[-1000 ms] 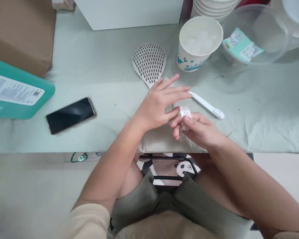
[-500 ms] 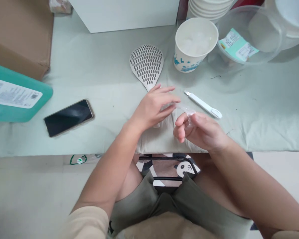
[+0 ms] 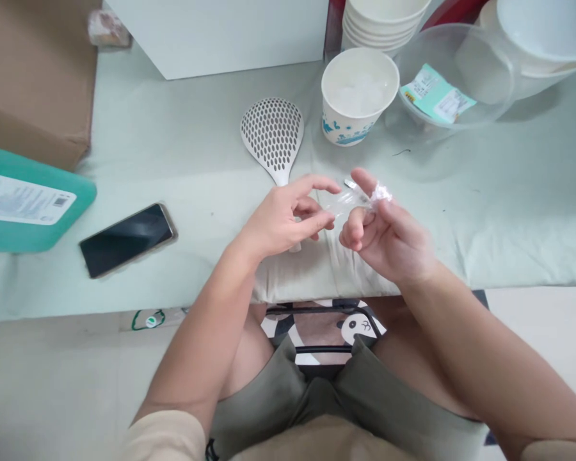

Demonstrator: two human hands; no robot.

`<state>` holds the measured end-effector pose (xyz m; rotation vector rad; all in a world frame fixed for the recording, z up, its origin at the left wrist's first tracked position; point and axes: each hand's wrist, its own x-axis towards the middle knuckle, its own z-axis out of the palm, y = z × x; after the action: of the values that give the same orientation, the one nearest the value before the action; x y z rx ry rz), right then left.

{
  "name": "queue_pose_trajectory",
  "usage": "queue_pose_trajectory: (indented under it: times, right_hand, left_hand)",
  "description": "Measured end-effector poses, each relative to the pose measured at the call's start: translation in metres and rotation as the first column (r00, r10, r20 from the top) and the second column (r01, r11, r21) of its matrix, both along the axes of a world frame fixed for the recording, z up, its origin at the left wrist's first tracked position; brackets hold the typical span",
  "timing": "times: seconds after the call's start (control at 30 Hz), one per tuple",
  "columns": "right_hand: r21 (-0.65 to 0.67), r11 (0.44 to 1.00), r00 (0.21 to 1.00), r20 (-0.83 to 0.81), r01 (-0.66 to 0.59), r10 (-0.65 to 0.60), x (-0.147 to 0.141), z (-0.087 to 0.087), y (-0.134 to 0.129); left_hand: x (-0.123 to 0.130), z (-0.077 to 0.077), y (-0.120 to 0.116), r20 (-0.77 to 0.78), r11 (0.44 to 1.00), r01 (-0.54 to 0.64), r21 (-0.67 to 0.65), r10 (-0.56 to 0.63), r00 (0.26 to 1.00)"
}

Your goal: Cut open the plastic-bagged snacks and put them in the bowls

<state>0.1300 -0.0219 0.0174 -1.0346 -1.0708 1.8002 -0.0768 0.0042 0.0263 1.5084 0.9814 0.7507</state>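
Standing well left of the left hand and its fingers: one brown box, and one green bottle with a white label. Item: one dark-screened phone, lying flat, left of those same fingers. Item: one perforated skimmer, bowl just beyond the left fingers, handle passing beneath them. Item: left hand, fingers parted and bent, thumb apart from forefinger; I cannot tell from my end whether they touch the clear film. Item: that film, crumpled, between the left fingertips and the right hand. Item: one tool tip, just beyond the film, the rest hidden. Item: one patterned paper cup, upright, beyond both sets of fingers, white pieces inside. Item: right hand, thumb and forefinger pinching the film's bunched end, other fingers curled. Item: one clear tub, beyond and right of the right fingers.
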Motion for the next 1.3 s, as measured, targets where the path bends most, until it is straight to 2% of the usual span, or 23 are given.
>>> queue_pose_trajectory:
  times: [0.13, 0.23, 0.4, 0.5, 0.57, 0.67, 0.8, 0.93, 1.1, 1.3]
  right_hand:
    - [-0.018, 0.999, 0.994, 0.096, 0.049, -0.047, -0.001, -0.010, 0.004]
    - [0.019, 0.999, 0.970, 0.242, 0.034, -0.037, -0.003, -0.013, 0.004]
    - [0.201, 0.975, 0.891, 0.454, -0.099, -0.003, -0.004, -0.018, 0.001]
    - [0.237, 0.944, 0.859, 0.506, -0.231, 0.083, -0.005, -0.022, 0.001]
    - [0.231, 0.935, 0.840, 0.532, -0.268, 0.109, -0.006, -0.022, 0.000]
    - [0.183, 0.945, 0.865, 0.478, -0.271, 0.155, -0.007, -0.019, 0.000]
    - [0.081, 0.961, 0.941, 0.239, -0.265, 0.239, -0.008, -0.015, 0.000]
    - [-0.009, 0.964, 0.962, 0.060, -0.267, 0.267, -0.008, -0.012, 0.000]
    - [-0.067, 0.955, 0.956, 0.036, -0.288, 0.291, -0.007, -0.008, 0.000]
    - [-0.063, 0.970, 0.961, 0.139, -0.234, 0.241, -0.012, -0.009, 0.000]
  left_hand:
    - [-0.001, 0.005, 0.001, 0.123, 0.985, 0.140, -0.097, -0.128, 0.984]
    - [-0.002, 0.008, 0.001, 0.207, 0.957, 0.248, -0.150, -0.214, 0.955]
    - [-0.006, 0.008, -0.001, 0.288, 0.945, 0.291, -0.151, -0.240, 0.927]
    - [-0.008, 0.003, 0.001, 0.328, 0.926, 0.325, -0.192, -0.251, 0.911]
    - [-0.009, -0.001, 0.003, 0.340, 0.920, 0.338, -0.198, -0.259, 0.904]
    - [-0.010, -0.004, 0.007, 0.350, 0.926, 0.329, -0.186, -0.250, 0.903]
    - [-0.012, -0.005, 0.010, 0.301, 0.922, 0.312, -0.232, -0.237, 0.924]
    - [-0.013, -0.006, 0.010, 0.212, 0.939, 0.289, -0.185, -0.249, 0.945]
    - [-0.011, -0.008, 0.009, 0.124, 0.963, 0.210, -0.170, -0.190, 0.974]
    - [-0.008, -0.004, 0.010, 0.124, 0.969, 0.119, -0.215, -0.094, 0.988]
